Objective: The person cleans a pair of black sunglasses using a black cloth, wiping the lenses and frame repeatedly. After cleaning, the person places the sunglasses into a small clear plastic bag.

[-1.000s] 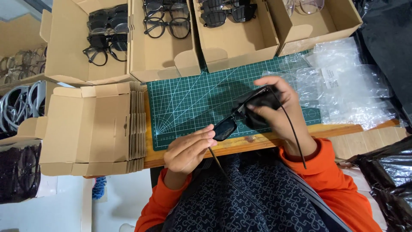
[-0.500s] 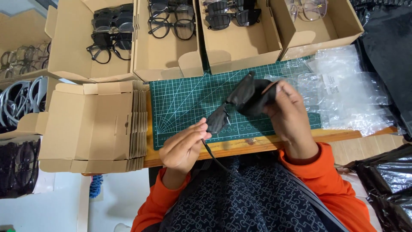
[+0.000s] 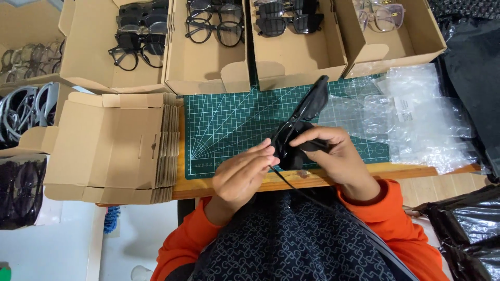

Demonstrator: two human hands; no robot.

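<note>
A pair of black sunglasses [image 3: 307, 106] is held up over the green cutting mat [image 3: 229, 122], one end pointing away from me. My right hand [image 3: 336, 156] grips it together with a black cloth [image 3: 291, 156] bunched around the near lens. My left hand [image 3: 242, 174] pinches the near part of the frame from the left. A thin black temple arm or cord [image 3: 291, 184] runs down from the glasses toward my lap.
Open cardboard boxes of black glasses [image 3: 211, 26] line the far edge of the mat. A stack of flat folded cartons [image 3: 112, 145] lies to the left. Clear plastic bags [image 3: 422, 119] are piled on the right, and black bags [image 3: 469, 229] sit lower right.
The sunglasses have turned from lying across to pointing away from me. Both hands drew closer together over the near lens.
</note>
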